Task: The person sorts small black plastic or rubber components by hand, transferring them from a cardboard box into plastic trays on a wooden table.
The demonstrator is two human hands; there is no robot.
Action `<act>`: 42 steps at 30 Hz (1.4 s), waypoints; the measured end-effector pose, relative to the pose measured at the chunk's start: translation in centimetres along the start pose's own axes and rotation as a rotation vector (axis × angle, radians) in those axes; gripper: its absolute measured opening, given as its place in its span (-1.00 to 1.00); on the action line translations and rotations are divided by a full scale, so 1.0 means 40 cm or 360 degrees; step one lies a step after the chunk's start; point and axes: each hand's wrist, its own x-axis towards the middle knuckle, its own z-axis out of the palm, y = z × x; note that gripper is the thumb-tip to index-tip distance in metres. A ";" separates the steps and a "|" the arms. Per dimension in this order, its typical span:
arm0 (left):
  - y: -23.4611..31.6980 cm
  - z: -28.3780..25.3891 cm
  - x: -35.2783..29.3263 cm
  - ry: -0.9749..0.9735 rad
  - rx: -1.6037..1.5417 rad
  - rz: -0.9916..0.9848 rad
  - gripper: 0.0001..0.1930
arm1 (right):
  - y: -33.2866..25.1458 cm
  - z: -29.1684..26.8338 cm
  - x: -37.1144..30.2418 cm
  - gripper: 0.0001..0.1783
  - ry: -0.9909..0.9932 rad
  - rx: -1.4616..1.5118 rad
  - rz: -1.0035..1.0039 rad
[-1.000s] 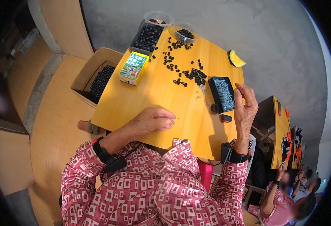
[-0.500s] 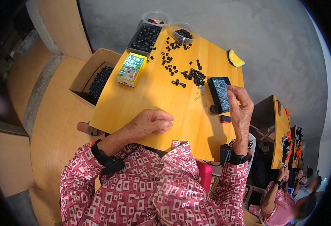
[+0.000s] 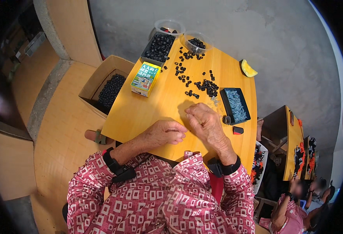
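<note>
Over the near part of the yellow wooden table (image 3: 140, 117), my left hand (image 3: 164, 133) has its fingers curled and the thumb pressed near them; what is in it, if anything, is hidden. Just right of it, my right hand (image 3: 208, 124) is in a pinch, fingertips pointing left, and whatever it pinches is too small to make out. Beyond my hands lies a pile of small black cylindrical parts (image 3: 207, 87). To the right of my right hand is a black tray (image 3: 237, 106) of tiny shiny metal pieces. A dark round part (image 3: 226, 119) and a black-and-red piece (image 3: 237, 130) lie below the tray.
A yellow-green carton (image 3: 145, 79) stands at the left edge, with a grey bin (image 3: 158, 47) of black parts behind it. Two clear bowls, one a clear round bowl (image 3: 196, 42), sit at the back. A yellow wedge (image 3: 249, 69) lies far right. A cardboard box (image 3: 89, 91) stands left. Other people sit lower right.
My right hand has moved left and down, from beside the metal-piece tray to close by my left hand. My left hand stays near the table's front. The whole view has shifted slightly.
</note>
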 end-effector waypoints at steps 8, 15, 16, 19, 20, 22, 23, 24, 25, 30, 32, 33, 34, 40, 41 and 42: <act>0.007 0.003 -0.004 0.0004 0.0024 -0.0034 -0.69 | 0.021 -0.014 -0.018 -0.86 -0.0076 -0.0036 0.0043; 0.009 0.006 -0.011 0.0003 0.0097 0.0041 -0.68 | 0.135 -0.079 0.234 -0.79 0.0000 -0.0357 -0.0029; 0.003 0.005 -0.008 0.0012 -0.0017 0.0024 -0.67 | 0.168 -0.079 0.277 -0.77 0.0072 -0.0355 -0.0009; -0.015 0.002 -0.008 0.0009 -0.0225 0.0023 -0.65 | 0.231 -0.052 0.385 -0.74 0.0105 -0.0458 0.0033; -0.020 0.000 -0.009 -0.0009 -0.0312 0.0036 -0.65 | 0.246 -0.035 0.412 -0.72 0.0074 -0.0566 0.0063; -0.013 0.006 -0.007 -0.0024 -0.0309 0.0019 -0.65 | 0.287 -0.003 0.452 -0.73 0.0065 -0.0657 0.0062; -0.009 0.010 -0.007 -0.0041 -0.0301 -0.0009 -0.64 | 0.315 0.015 0.472 -0.73 0.0059 -0.0740 -0.0021; -0.011 0.010 -0.011 -0.0034 -0.0306 -0.0007 -0.64 | 0.311 0.035 0.488 -0.73 0.0047 -0.0814 -0.0105; -0.013 0.012 -0.014 -0.0043 -0.0330 -0.0016 -0.63 | 0.309 0.053 0.500 -0.71 -0.0107 -0.0893 0.0062; -0.012 0.005 -0.018 -0.0104 -0.0356 -0.0072 -0.62 | 0.316 0.096 0.477 -0.79 -0.0287 -0.1109 0.0104; -0.010 0.003 -0.015 -0.0122 -0.0319 -0.0043 -0.62 | 0.321 0.092 0.449 -0.81 -0.0076 -0.1077 -0.0015; -0.011 0.002 -0.013 -0.0124 -0.0321 -0.0049 -0.62 | 0.314 0.088 0.441 -0.81 -0.0073 -0.1072 -0.0048; -0.014 0.001 -0.011 -0.0126 -0.0317 -0.0045 -0.62 | 0.306 0.080 0.425 -0.81 -0.0075 -0.1071 -0.0043; -0.002 0.001 -0.012 -0.0074 -0.0244 -0.0009 -0.63 | 0.258 0.062 0.291 -0.77 -0.0169 -0.0977 -0.0120; -0.004 -0.001 -0.013 -0.0057 -0.0214 0.0014 -0.64 | 0.248 0.064 0.274 -0.78 -0.0197 -0.0965 -0.0093; -0.005 -0.002 -0.010 -0.0057 -0.0208 0.0017 -0.64 | 0.241 0.062 0.262 -0.78 -0.0191 -0.0967 -0.0095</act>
